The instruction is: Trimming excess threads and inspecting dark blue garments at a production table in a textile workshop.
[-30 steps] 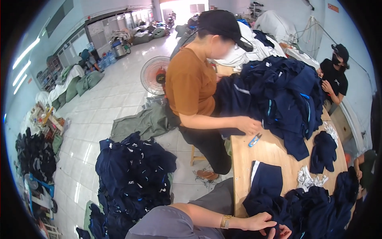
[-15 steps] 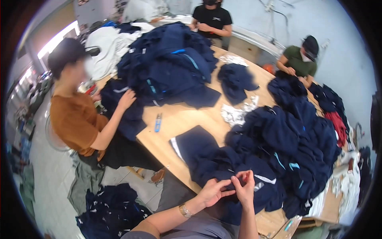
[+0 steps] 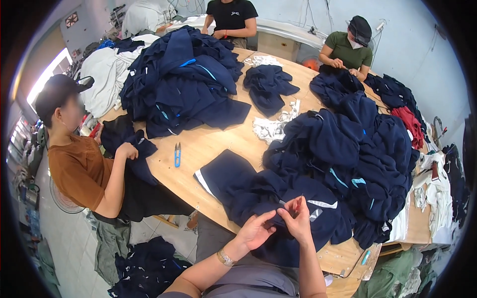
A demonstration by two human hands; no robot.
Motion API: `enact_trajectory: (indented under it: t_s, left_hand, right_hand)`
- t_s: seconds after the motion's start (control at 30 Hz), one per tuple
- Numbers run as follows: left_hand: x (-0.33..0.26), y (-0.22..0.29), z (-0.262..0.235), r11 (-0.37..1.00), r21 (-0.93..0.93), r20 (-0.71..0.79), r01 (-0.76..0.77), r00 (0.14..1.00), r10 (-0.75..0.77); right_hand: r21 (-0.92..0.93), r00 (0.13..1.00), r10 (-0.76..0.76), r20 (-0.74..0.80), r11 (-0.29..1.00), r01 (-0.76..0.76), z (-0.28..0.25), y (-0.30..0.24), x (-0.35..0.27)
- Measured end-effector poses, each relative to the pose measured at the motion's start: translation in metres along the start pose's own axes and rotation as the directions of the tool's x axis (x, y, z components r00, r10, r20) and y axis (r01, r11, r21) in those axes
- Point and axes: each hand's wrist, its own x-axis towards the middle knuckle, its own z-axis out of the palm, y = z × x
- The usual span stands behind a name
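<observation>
A navy garment point(image 3: 251, 191) with white stripes lies bunched at the table's near edge, in front of me. My left hand point(image 3: 256, 231), a watch on its wrist, has its fingers curled in at a fold of this cloth. Close beside it, my right hand point(image 3: 296, 219) pinches the same fold between thumb and fingers. The two hands' fingertips nearly meet. Anything small between them is too fine to make out. Blue-handled thread snips point(image 3: 177, 155) lie on the table, ahead and to the left of my hands.
Large heaps of navy garments stand on the wooden table point(image 3: 174, 181), one far left point(image 3: 184, 84), one right point(image 3: 343, 144). White scraps point(image 3: 271, 126) lie between them. A co-worker in brown point(image 3: 82, 169) handles navy cloth at left; two more people stand across. Dark clothes point(image 3: 149, 265) lie on the floor.
The view has swung, so the scene sits farther left and slightly higher. My left fingers, more stretched before, are now curled closer to the cloth. The co-worker at left has lowered a hand.
</observation>
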Motion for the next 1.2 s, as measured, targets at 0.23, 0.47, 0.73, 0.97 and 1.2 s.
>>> enact_trajectory:
  t_s: [0.23,0.47,0.73,0.97,1.2]
  left_hand:
    - [0.004,0.001,0.006,0.997,-0.075,-0.116,0.035,0.992,-0.044]
    - [-0.002,0.006,0.026,0.995,0.071,-0.215,-0.067,0.973,0.081]
    - [0.002,-0.004,0.021,0.992,0.080,-0.181,-0.099,0.977,0.112]
    - [0.000,-0.009,0.035,0.961,0.174,-0.200,-0.217,0.947,0.250]
    - [0.011,-0.023,0.019,0.908,0.328,-0.187,-0.262,0.924,0.334]
  right_hand:
    - [-0.012,1.000,-0.030,-0.008,0.999,0.030,0.003,-0.008,0.000]
    - [-0.049,0.956,-0.190,-0.223,0.982,0.183,-0.002,-0.021,-0.013]
    - [-0.146,0.994,-0.110,-0.004,0.983,0.108,0.000,-0.037,-0.039]
    - [-0.154,0.983,-0.182,0.004,0.971,0.180,-0.004,-0.027,-0.036]
    - [-0.394,0.972,-0.201,0.125,0.889,0.235,0.001,-0.032,-0.033]
